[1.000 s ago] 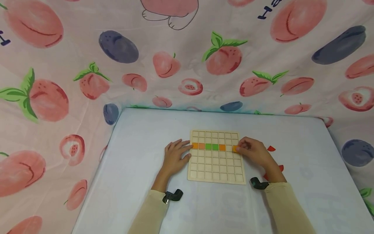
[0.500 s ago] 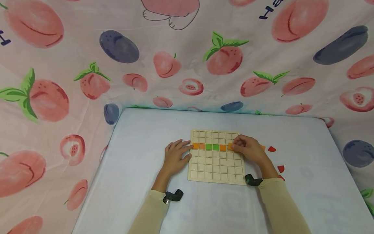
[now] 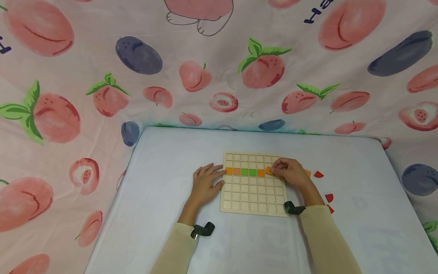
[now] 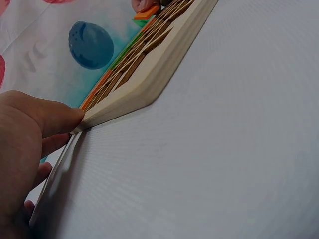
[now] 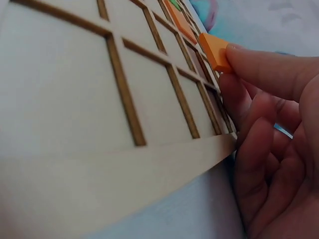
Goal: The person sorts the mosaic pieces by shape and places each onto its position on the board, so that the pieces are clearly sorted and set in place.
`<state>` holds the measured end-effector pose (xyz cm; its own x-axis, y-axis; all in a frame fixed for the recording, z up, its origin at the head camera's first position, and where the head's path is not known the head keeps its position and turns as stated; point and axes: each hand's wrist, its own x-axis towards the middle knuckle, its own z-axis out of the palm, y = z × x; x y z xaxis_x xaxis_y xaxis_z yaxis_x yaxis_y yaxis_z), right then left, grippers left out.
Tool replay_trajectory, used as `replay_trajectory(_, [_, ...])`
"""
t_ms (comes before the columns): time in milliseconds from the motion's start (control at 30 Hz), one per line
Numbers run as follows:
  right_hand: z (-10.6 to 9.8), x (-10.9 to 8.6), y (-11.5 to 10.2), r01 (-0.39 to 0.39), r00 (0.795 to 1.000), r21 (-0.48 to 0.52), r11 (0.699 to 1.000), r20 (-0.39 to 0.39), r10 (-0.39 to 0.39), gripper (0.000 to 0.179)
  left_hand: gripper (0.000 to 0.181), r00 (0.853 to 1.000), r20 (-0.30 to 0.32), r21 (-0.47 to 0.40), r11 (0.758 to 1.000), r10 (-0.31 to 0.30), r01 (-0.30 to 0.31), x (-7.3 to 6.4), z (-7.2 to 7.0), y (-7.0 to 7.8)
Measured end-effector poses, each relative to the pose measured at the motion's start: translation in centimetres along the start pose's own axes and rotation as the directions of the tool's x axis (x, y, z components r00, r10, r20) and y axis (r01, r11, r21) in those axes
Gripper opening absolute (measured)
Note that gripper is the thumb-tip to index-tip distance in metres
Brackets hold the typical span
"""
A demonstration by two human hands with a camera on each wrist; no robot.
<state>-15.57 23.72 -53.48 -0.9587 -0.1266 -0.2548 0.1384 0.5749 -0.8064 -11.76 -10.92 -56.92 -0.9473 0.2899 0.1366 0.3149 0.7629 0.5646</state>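
"Tile [image 3: 269, 170] first: where is it hanging?"

"Over the board [image 3: 253, 196], at the sixth cell of the third row from the far edge, just beside five tiles already filling that row. It is tilting in the right wrist view; whether it is touching the board, I cannot tell."

"And the hands?"

"The right hand [image 3: 291, 173] is pinching the tile, thumb on one face. The left hand [image 3: 205, 184] is lying with fingers apart, gripping nothing, its thumb touching the board's edge."

"What are you worrying about?"

"That tilt, I'd judge: a corner is risking a catch on a divider or on the orange tile [image 3: 261, 173] next door, and popping loose. If the left hand is steadying too lightly, a hard push could be sliding the board."

"What is differing from a second ago?"

"The tile is hovering farther left, away from the board's right edge. An orange piece [image 3: 308, 173] is now showing behind the right hand. The left hand is staying put."

"And farther out?"

"Red pieces [image 3: 329, 198] are lying on the table [image 3: 369, 171]."
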Motion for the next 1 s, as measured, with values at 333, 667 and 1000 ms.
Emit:
replay_trajectory(333, [-0.21,0.05,0.31,-0.025,0.999,0.073,0.997,0.043,0.022,0.033,0.039,1.000,0.004,-0.005,1.000,-0.002,0.002,-0.08,-0.03,0.00])
replay_trajectory(667, [-0.19,0.26,0.69,-0.032,0.998,0.038,0.999,0.057,0.029,0.027,0.039,1.000,-0.001,-0.002,1.000,0.010,-0.010,-0.11,-0.07,-0.01])
replay_trajectory(1000, [-0.12,0.37,0.81,-0.025,0.998,0.009,1.000,0.057,0.024,0.026,0.038,0.999,-0.012,-0.006,1.000,0.029,-0.029,-0.07,-0.02,-0.26])
